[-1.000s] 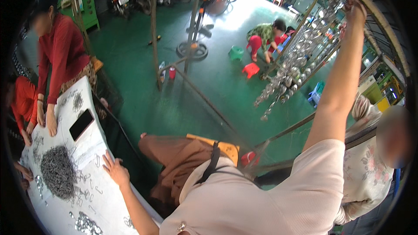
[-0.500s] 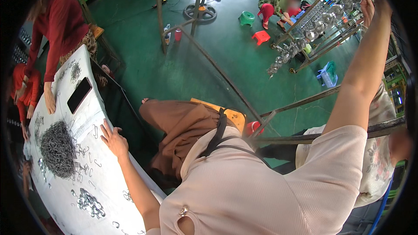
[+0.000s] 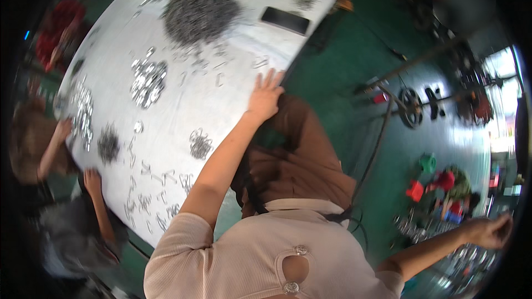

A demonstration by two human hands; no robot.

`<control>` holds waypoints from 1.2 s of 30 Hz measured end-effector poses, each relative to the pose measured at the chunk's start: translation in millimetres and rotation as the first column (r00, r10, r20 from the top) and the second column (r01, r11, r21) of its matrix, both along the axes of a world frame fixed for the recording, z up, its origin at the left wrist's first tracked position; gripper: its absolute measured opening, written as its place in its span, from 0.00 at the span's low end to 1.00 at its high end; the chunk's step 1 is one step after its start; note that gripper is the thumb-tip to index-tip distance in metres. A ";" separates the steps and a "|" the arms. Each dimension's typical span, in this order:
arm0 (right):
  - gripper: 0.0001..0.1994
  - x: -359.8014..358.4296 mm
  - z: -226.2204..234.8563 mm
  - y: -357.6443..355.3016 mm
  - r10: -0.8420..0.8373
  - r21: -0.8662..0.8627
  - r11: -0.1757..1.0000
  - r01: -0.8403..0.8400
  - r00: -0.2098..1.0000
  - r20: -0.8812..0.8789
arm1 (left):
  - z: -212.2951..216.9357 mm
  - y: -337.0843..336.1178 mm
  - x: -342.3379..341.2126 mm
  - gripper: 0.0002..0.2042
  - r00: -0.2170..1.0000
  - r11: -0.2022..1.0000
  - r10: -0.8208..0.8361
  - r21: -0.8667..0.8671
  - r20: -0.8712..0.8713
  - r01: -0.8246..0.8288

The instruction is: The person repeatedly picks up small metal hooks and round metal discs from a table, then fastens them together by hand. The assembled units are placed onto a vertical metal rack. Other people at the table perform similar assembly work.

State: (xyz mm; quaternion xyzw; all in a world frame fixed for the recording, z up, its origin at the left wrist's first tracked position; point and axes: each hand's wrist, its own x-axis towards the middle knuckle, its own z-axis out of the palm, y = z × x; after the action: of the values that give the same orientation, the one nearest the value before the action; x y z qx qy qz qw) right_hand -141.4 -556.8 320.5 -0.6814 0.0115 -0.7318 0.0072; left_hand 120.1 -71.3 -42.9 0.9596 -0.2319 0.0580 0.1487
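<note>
My left hand (image 3: 266, 97) lies on the edge of the white-covered table (image 3: 188, 116), fingers spread and nothing in it. Near its fingertips are a few loose wire hooks (image 3: 259, 62). A big heap of dark wire hooks (image 3: 200, 14) sits farther up the table, with a pile of shiny metal pieces (image 3: 148, 82) to its left. A smaller cluster of hooks (image 3: 200, 144) lies beside my left forearm. Out at the far right, my right hand (image 3: 490, 232) is raised over hanging shiny items (image 3: 471, 263); its fingers look bent, but blur hides whether they hold anything.
A phone (image 3: 285, 20) lies near the table's right edge. Co-workers' hands (image 3: 93, 181) rest around the left and far sides. On the green floor (image 3: 332, 72) at right are a metal frame (image 3: 388, 97), a red stool (image 3: 414, 191) and a crouching person (image 3: 457, 185).
My view has swung left toward the table. My right arm has come down from its high reach at the rack and is now apart at the right. My left hand stays on the table edge.
</note>
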 end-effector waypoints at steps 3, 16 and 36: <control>0.07 139.9 -80.1 115.0 0.347 0.385 0.900 -0.206 0.872 -0.345 | -1.2 6.2 -11.5 0.18 0.999 0.934 0.006 -0.356 -0.047 -0.023; 0.09 385.3 -322.7 447.8 0.457 0.606 0.519 -0.602 -0.404 -0.793 | -26.5 -66.0 -136.2 0.13 0.892 0.765 0.297 -0.475 -0.341 -0.436; 0.11 412.8 -339.7 493.0 0.436 0.549 0.504 -0.667 -0.352 -0.828 | -33.1 -75.5 -144.3 0.11 0.733 0.699 -0.294 -0.661 -0.613 -0.273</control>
State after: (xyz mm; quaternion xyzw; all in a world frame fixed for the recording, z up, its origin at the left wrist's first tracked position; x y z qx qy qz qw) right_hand 271.4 -63.8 -19.2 -0.8725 -0.3869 0.0410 0.2956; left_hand -24.1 -146.8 -76.0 0.7741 -0.1251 -0.2121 0.5832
